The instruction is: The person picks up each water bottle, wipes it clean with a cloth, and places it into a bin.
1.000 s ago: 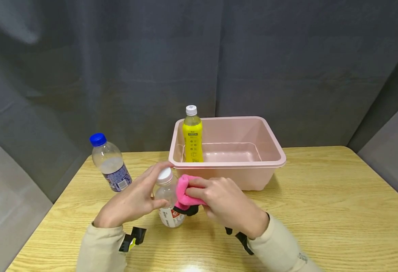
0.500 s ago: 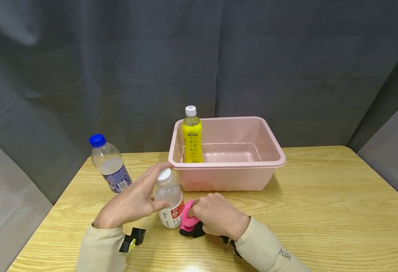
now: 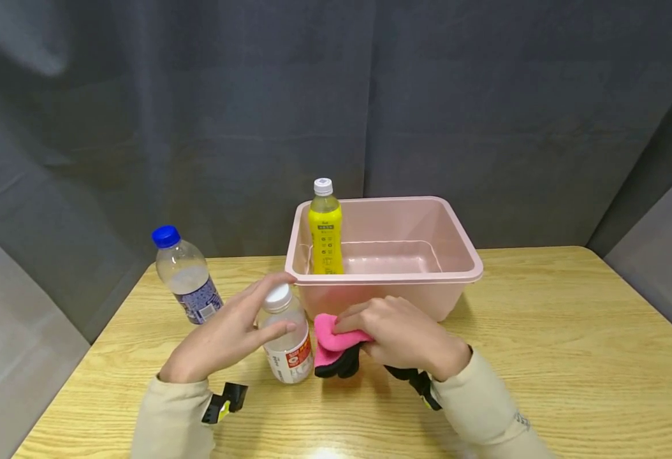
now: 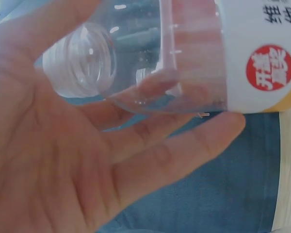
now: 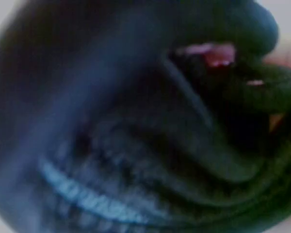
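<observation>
In the head view my left hand (image 3: 229,331) loosely holds an upright clear bottle (image 3: 281,322) with a white cap and a white-and-red label. The thumb lies along its front and an arched finger reaches behind the cap. The left wrist view shows fingers (image 4: 184,150) reaching round the bottle's far side. My right hand (image 3: 396,331) pinches a bunched pink cloth (image 3: 330,338) with black, finger-like lobes under it. A small gap parts this cloth from the bottle. Dark fabric (image 5: 136,121) fills the right wrist view, blurred.
A pink bin (image 3: 384,278) stands behind the hands, with a yellow-labelled bottle (image 3: 326,239) upright inside at its left. On the left is a blue-capped bottle (image 3: 189,274), partly hidden by my left hand. They all stand on a wooden table (image 3: 571,357), with a dark curtain behind.
My right hand brought the pink cloth down along the bottle's right side, then moved it up and right, away from the bottle. My left thumb has shifted slightly; the bottle stays in place.
</observation>
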Motion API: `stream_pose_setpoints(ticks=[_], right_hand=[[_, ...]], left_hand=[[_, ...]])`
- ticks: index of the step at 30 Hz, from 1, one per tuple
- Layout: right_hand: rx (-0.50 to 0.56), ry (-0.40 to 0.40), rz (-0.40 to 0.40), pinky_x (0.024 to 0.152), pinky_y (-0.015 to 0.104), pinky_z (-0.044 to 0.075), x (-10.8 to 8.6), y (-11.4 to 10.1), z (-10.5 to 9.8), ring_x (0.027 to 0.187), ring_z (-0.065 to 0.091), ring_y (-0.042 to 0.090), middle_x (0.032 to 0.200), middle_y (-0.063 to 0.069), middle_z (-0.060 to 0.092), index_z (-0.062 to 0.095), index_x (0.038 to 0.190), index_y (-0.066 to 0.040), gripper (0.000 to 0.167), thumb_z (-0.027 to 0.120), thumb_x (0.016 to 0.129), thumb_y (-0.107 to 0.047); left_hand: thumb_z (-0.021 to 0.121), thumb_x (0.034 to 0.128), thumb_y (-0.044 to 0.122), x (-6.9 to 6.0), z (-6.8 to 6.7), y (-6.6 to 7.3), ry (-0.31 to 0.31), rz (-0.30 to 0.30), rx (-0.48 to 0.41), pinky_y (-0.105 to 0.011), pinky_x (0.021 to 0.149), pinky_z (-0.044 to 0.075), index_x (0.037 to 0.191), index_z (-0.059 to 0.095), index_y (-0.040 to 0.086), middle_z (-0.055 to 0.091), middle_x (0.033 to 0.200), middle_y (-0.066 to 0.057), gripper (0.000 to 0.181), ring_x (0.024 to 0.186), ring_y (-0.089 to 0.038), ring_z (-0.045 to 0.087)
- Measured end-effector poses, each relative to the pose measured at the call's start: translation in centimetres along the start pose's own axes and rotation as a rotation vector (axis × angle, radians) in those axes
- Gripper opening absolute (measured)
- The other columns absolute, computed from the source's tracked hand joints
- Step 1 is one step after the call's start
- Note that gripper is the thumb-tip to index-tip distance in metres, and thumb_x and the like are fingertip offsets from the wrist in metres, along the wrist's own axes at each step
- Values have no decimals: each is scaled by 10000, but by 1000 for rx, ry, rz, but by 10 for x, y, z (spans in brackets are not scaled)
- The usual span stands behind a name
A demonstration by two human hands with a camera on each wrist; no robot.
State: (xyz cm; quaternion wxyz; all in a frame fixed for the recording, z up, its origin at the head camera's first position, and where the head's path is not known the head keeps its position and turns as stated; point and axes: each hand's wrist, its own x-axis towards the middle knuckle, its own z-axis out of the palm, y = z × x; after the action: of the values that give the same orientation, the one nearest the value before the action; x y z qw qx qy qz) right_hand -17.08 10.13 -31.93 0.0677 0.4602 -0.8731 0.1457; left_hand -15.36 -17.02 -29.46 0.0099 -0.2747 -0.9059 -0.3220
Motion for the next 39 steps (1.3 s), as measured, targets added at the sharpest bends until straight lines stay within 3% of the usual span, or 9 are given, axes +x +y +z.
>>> stream_pose_setpoints(ticks=[6,9,12,15,21,25,29,35,39], right_hand=[[-5,225,-64,786,365,583,-5,4,-15,1013,708,212,1184,23,723,774,1138,-108,503,667,701,116],[19,384,-107,803,381,590,-3,4,-16,1062,699,257,1236,73,704,758,1169,-67,496,731,712,124],[68,541,-149,879,441,580,0,2,-13,1117,679,302,1250,129,691,744,1173,-15,485,756,714,142],[84,619,-170,891,450,576,2,-2,-7,1103,685,311,1244,153,690,741,1167,-2,485,747,704,141],[11,503,-171,781,363,595,8,-10,4,995,704,214,1173,63,707,750,1084,-84,425,759,703,103],[-1,487,-171,781,354,593,8,-10,6,978,698,198,1144,44,706,746,1060,-93,397,749,715,105],[-18,479,-166,770,343,589,8,-10,4,934,692,188,1117,31,703,745,1044,-96,383,735,719,106],[-37,450,-157,758,333,587,7,-12,0,888,682,169,1088,13,697,746,1015,-118,342,717,747,92],[-51,427,-140,720,331,582,6,-13,0,833,665,163,1071,4,687,743,1009,-129,340,709,752,92]], left_hand=[[724,959,294,-5,-5,-2,12,0,27,-388,749,559,1489,484,243,516,1205,-113,583,990,-266,586],[740,949,214,-5,-6,-4,6,49,7,-423,801,580,1502,458,210,543,1321,-112,621,1091,-293,604],[724,947,99,-5,-8,-7,-35,89,-70,-501,897,567,1502,429,158,514,1456,-125,632,1231,-346,582],[688,953,40,-5,-9,-8,-85,106,-142,-502,890,572,1482,424,134,522,1448,-154,598,1230,-395,586],[722,932,114,-3,-5,-5,-77,68,-66,-435,863,559,1468,409,219,604,1338,-104,630,1095,-257,637],[744,931,149,-1,-2,-3,-55,71,-16,-409,818,555,1476,404,217,634,1293,-108,646,990,-195,647],[728,949,166,-2,-2,1,-34,96,25,-450,866,564,1521,387,176,607,1358,-146,667,1073,-240,650],[670,995,234,-5,-5,5,-68,34,9,-521,934,543,1606,283,189,468,1514,-193,725,1237,-357,590],[698,977,210,-3,-4,5,-72,-9,-19,-498,942,541,1591,297,190,544,1448,-155,734,1210,-312,611]])
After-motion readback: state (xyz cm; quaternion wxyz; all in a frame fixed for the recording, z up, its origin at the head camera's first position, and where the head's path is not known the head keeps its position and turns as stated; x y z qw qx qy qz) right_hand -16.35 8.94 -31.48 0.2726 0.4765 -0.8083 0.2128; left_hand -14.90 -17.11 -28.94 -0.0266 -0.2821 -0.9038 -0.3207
